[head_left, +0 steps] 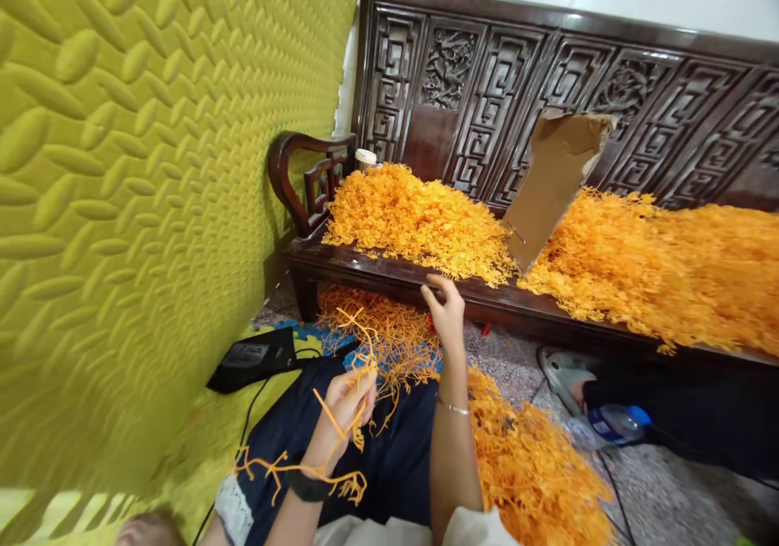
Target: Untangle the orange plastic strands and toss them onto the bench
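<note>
While the left hand [350,404] pinches orange strands [329,413] in front of the bench [389,271], the right hand [449,315] hangs loosely open near its edge; separating seems underway, the next move likely needing both hands.

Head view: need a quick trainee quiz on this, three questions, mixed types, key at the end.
1. Which of the person's hands grips the thin orange strands?
2. True or false: the cardboard piece lies flat on the floor.
3. The cap of the plastic bottle is: A) red, B) blue, C) white.

Key:
1. The left hand.
2. False; it stands tilted on the wooden bench, between the left orange pile and the right orange pile.
3. B.
</note>
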Demonstrator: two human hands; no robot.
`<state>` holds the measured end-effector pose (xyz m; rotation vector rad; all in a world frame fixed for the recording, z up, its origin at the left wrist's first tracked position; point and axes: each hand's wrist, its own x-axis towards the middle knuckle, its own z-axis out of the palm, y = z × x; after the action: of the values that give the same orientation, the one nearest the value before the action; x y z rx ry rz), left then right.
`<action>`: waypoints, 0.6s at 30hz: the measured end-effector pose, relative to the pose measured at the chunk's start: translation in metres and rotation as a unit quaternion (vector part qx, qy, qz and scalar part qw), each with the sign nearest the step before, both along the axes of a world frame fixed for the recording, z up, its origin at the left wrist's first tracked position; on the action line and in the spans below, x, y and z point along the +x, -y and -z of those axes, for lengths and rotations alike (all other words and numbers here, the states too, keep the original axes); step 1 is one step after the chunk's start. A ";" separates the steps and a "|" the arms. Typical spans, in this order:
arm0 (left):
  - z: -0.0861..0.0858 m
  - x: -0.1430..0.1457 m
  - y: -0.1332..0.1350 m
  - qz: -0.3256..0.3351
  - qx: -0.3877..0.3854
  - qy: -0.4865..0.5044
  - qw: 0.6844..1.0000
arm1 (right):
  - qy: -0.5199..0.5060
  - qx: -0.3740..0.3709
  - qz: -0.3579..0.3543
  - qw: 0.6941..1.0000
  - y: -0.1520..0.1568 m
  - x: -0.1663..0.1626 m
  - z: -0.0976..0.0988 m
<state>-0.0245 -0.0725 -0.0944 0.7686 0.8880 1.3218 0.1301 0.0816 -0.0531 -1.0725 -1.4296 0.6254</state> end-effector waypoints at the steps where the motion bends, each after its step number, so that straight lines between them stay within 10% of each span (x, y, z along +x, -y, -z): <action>1: 0.003 0.000 0.000 -0.001 -0.002 -0.013 1.000 | -0.008 -0.008 -0.030 1.000 0.016 -0.005 0.005; 9: -0.002 0.002 0.000 -0.035 0.023 -0.145 0.989 | -0.079 -0.031 -0.266 0.960 0.124 -0.012 -0.006; 15: -0.001 0.002 0.000 -0.076 0.077 -0.260 0.960 | -0.104 0.015 -0.418 0.903 0.146 -0.008 -0.012; 18: -0.001 0.002 0.001 -0.068 0.082 -0.223 0.969 | -0.072 -0.009 -0.385 0.920 0.147 -0.013 -0.008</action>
<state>-0.0227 -0.0734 -0.0939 1.1816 1.2145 1.3783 0.1176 -0.0650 -0.0447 -0.4229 -1.7031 1.2478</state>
